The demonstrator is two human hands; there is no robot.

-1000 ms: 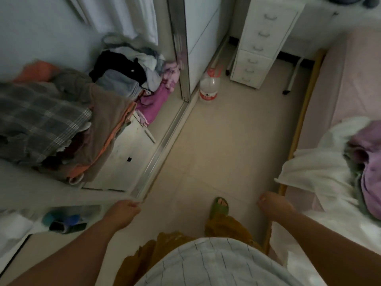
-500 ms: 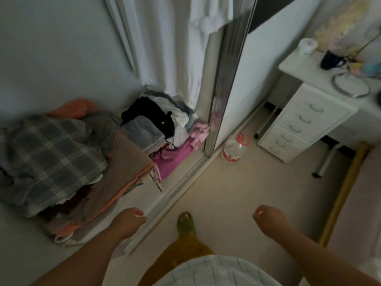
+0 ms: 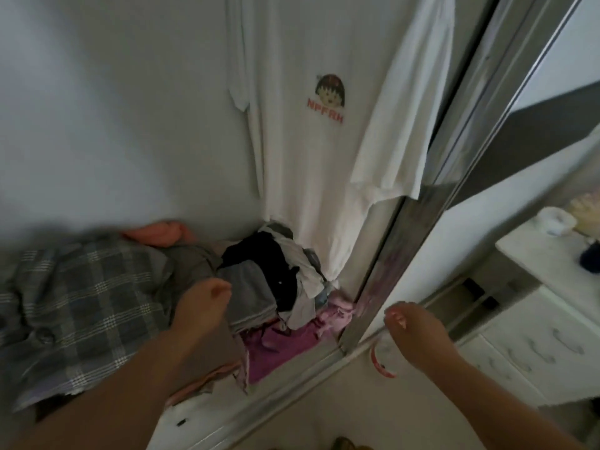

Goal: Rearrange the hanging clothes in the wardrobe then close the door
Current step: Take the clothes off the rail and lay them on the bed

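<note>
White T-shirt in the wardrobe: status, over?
Left hand and right hand raised, holding nothing. White T-shirt hanging, untouched. Sliding door open; clothes pile near its track.

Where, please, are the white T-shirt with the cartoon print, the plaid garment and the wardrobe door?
white T-shirt [image 3: 311, 177]: head view, front panel below print.
plaid garment [image 3: 81, 303]: head view, middle of fabric.
wardrobe door [image 3: 418, 222]: head view, mirrored edge.

Home bedroom, at an open built-in wardrobe. White T-shirt w/ cartoon print [image 3: 328, 131] hangs inside; heaps of folded and loose clothes, incl. a grey plaid garment [image 3: 81, 306], lie on the wardrobe floor. Mirrored sliding door [image 3: 448, 164] w/ metal frame runs on a floor track. White drawer unit [image 3: 532, 345] stands to the right on pale floor.
</note>
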